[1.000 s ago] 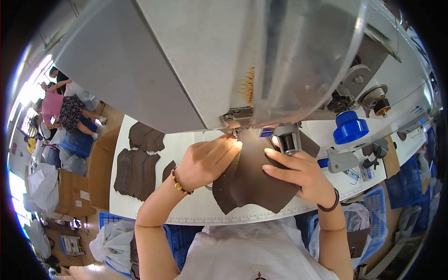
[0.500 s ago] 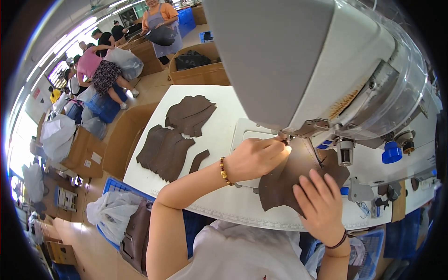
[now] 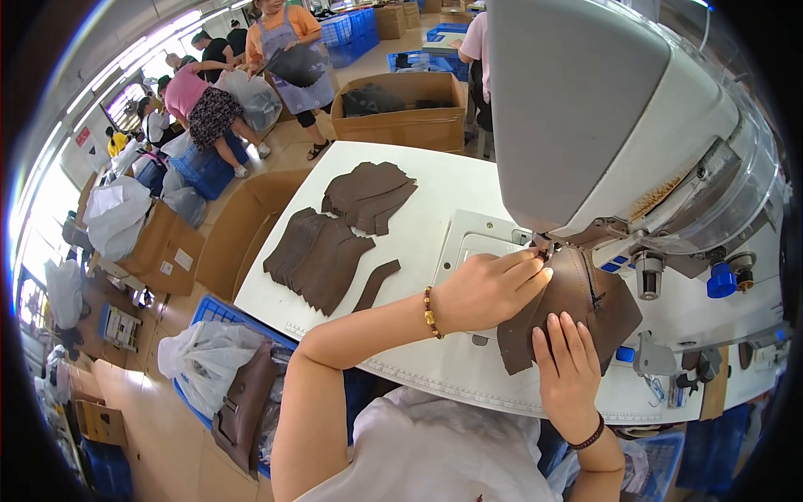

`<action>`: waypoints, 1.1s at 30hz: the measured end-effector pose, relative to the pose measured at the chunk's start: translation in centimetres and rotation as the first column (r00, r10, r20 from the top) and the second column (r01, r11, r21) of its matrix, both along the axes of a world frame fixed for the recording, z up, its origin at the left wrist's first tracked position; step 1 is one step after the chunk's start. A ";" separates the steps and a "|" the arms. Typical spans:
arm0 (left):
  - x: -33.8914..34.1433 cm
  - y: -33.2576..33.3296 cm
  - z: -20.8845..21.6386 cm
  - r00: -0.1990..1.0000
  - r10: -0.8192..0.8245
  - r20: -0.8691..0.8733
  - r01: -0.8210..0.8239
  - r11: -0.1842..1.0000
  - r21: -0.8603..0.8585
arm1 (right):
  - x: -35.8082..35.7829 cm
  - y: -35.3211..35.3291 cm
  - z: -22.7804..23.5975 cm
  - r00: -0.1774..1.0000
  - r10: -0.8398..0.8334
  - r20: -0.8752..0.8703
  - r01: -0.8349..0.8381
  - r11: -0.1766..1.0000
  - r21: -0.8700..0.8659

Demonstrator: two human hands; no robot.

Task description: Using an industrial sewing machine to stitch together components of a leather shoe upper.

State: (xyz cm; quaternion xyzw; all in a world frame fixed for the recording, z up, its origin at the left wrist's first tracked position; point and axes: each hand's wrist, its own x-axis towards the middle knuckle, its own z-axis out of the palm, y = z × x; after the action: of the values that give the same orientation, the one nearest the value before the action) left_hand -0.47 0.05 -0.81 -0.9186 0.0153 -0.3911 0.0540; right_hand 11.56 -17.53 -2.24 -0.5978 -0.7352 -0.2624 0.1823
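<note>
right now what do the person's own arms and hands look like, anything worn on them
Both hands are ungloved, and no sleeve shows on either forearm. The left hand has a bracelet of dark and gold-coloured beads at its wrist; the right hand has a thin dark bracelet at its wrist. A white top covers the torso between the arms.

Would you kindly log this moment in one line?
left hand: at needle end of sewing machine | right hand: flat on brown piece | brown stacks: white table, left side
</note>
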 end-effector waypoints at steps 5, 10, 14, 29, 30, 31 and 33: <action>0.4 0.2 -0.4 0.998 0.005 0.066 -0.007 1.000 0.026 | 0.0 -0.1 0.0 0.999 0.023 -0.028 -0.023 1.000 -0.008; 0.9 0.5 -0.5 0.985 -0.052 0.165 0.066 0.994 -0.086 | 0.2 0.0 -1.2 0.999 0.013 -0.041 -0.013 1.000 -0.010; 0.8 0.5 -0.1 0.989 -0.047 0.139 0.073 0.980 -0.183 | 0.2 0.1 -1.4 0.999 0.004 -0.046 -0.004 1.000 -0.012; 0.7 0.9 -0.3 0.989 -0.066 0.136 0.114 0.913 -0.391 | 0.1 0.0 -1.2 0.997 0.009 -0.079 -0.009 1.000 -0.006; 0.8 0.9 -0.3 0.988 -0.070 0.136 0.119 0.911 -0.394 | 0.1 0.0 -1.2 0.997 0.009 -0.079 -0.009 1.000 -0.006; 0.8 0.9 -0.4 0.988 -0.075 0.135 0.124 0.909 -0.398 | 0.1 0.0 -1.2 0.997 0.009 -0.083 -0.010 1.000 -0.005; 0.8 0.9 -0.4 0.988 -0.072 0.137 0.121 0.910 -0.396 | 0.1 0.0 -1.2 0.996 0.010 -0.087 -0.010 1.000 -0.004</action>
State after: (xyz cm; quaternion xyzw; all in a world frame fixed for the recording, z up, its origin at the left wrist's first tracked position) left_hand 0.33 0.95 -1.21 -0.8831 -0.0234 -0.4423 -0.1549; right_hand 11.64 -17.56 -3.45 -0.6052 -0.7302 -0.2338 0.2141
